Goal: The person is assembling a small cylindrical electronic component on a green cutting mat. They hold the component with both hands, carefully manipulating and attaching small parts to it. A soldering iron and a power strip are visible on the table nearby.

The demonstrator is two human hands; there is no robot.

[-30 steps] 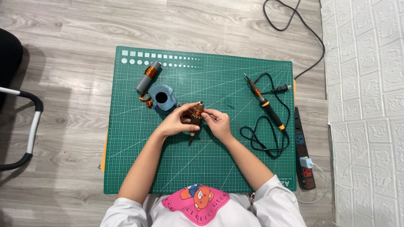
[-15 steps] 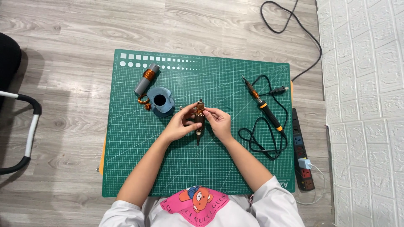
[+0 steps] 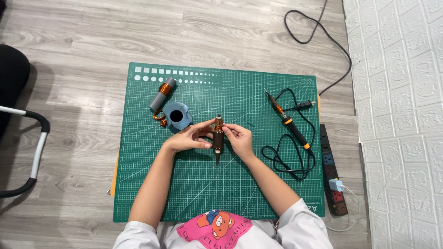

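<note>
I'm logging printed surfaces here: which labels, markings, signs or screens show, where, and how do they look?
Cutting mat: under both hands, green rectangle with a white grid, white squares and circles along its far edge, small white print at its near right corner.
Shirt print: bottom centre, pink patch with a cartoon bear.
No screens or signs.

Floor: grey wood-grain planks, evenly lit. Right side — white wall panel with embossed brick relief. A black cable runs across the planks beside it. Left edge — chair with dark seat and a black-and-white armrest.
</note>
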